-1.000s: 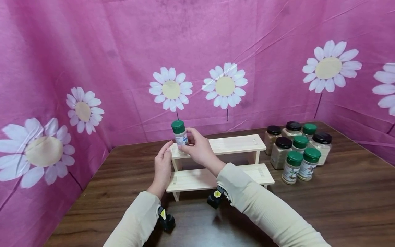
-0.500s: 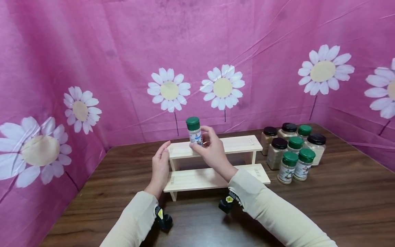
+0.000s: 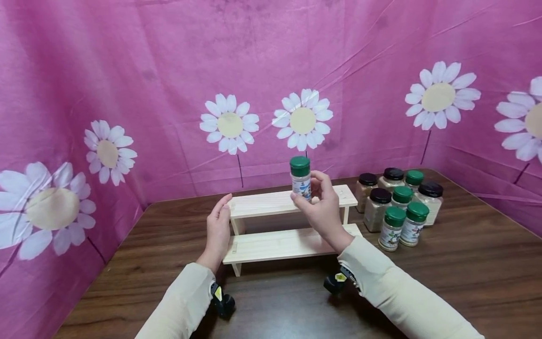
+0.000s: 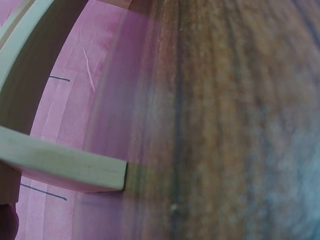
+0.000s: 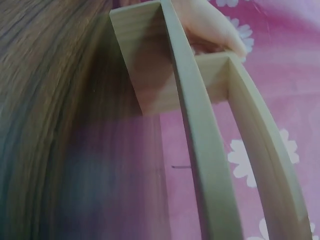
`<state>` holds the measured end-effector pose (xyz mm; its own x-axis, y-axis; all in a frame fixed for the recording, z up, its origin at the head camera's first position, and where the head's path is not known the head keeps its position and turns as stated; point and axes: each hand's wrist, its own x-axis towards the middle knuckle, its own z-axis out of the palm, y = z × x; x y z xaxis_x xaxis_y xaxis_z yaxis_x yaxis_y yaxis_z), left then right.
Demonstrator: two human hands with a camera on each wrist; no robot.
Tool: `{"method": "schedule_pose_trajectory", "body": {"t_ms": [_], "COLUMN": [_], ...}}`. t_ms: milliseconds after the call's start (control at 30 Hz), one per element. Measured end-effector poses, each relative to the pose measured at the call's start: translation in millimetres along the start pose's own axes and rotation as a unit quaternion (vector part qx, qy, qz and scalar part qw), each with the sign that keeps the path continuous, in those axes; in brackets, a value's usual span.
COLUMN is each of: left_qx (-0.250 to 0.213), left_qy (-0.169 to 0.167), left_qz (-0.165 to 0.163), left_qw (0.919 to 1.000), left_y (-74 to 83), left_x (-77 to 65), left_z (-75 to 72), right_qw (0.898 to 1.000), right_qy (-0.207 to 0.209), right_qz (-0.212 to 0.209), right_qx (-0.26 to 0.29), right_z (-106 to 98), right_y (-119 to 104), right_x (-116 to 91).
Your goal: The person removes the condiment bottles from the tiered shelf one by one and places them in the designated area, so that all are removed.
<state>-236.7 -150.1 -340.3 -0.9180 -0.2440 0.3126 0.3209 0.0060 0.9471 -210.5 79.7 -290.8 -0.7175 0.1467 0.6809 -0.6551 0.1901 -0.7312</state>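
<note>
My right hand (image 3: 326,212) grips a small clear spice jar (image 3: 300,178) with a green lid and a printed label. It holds the jar upright, fingers behind and thumb in front, over the upper step of a two-step pale wooden rack (image 3: 262,203). My left hand (image 3: 217,230) lies along the rack's left end with its fingers extended. In the right wrist view, the rack's end frame (image 5: 145,55) shows with the left hand (image 5: 212,25) against it. The left wrist view shows only part of the rack (image 4: 65,162) over the table.
Right of the rack stands a cluster of spice jars: several with green lids (image 3: 394,216) and several square ones with black lids (image 3: 380,195). The brown wood-grain table (image 3: 169,226) backs onto a pink cloth (image 3: 169,94) printed with white daisies.
My right hand has carried the green-lidded jar rightward along the upper step, away from the left hand. The left hand has stayed by the rack's left end.
</note>
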Motion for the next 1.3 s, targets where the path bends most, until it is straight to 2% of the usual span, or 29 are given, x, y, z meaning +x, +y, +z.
{"method": "schedule_pose_trajectory", "body": {"t_ms": [200,467,733,900,1133,1233,1300], "left_qx": [0.011,-0.001,-0.017,-0.033,-0.019,-0.01,-0.01], "left_qy": [-0.006,-0.004,0.001,-0.001,-0.011,-0.008,-0.006], "left_qz": [-0.003,-0.004,0.001,0.0,0.002,-0.001,-0.005], "left_qw": [0.9999,1.0,0.9999,0.9994,0.9998,0.9999,0.9999], "left_y": [3.0,2.6,4.0,6.8,6.5,5.2,4.5], "left_x": [-1.8,-3.8,-2.2,-2.6,-1.6,-1.3,-1.5], "left_z": [-0.1,0.9,4.9,4.5,4.2,3.4,3.0], "right_qw": [0.998,0.997,0.989,0.979,0.956,0.947,0.944], "right_qy": [0.032,0.048,0.101,0.138,0.175,0.176,0.17], "right_qz": [-0.043,-0.013,-0.011,0.017,0.07,0.083,0.085], "right_qx": [-0.019,-0.06,-0.108,-0.148,-0.226,-0.256,-0.268], "right_z": [-27,-68,-119,-157,-206,-221,-232], "right_y": [4,-1,-7,-11,-13,-5,9], "right_x": [1,-2,-4,-8,-16,-21,-24]}}
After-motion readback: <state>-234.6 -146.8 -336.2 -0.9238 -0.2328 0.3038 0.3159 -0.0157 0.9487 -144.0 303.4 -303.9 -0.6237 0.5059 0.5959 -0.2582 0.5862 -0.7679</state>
